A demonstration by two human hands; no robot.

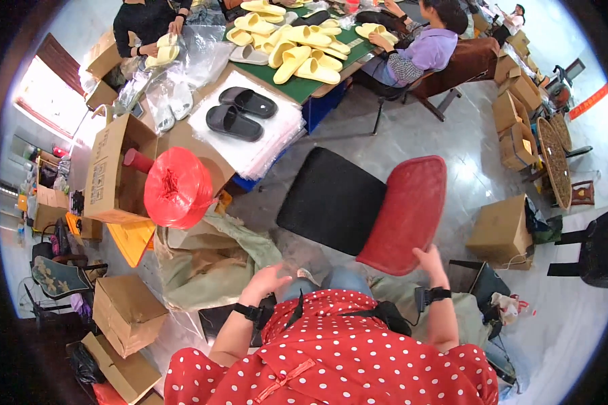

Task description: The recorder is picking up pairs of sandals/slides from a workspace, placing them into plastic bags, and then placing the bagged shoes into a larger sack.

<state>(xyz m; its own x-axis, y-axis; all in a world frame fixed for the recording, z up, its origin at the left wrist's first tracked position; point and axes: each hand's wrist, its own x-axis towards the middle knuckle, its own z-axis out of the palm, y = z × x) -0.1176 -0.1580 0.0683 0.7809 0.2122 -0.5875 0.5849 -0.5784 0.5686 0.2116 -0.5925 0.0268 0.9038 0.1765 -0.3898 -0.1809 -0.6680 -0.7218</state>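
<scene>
In front of my knees stands a chair with a black seat [332, 200] and a red backrest [407, 214]. The fingers of my right hand [429, 262] close on the lower right edge of that backrest. My left hand [267, 280] is empty, its fingers apart, over my left thigh beside a greenish cloth sack [216, 260]. Ahead on the left, a pair of black slide sandals [242, 113] rests on a stack of clear plastic bags [250, 142] at the table corner. A roll of red plastic twine [179, 187] is left of the chair, by an open carton.
Yellow slippers [297, 54] are heaped on the green table [263, 71]. One person [148, 30] stands behind it; another in purple [429, 44] sits at its right. Cardboard boxes [500, 233] line the right side, with more boxes [128, 314] at the lower left.
</scene>
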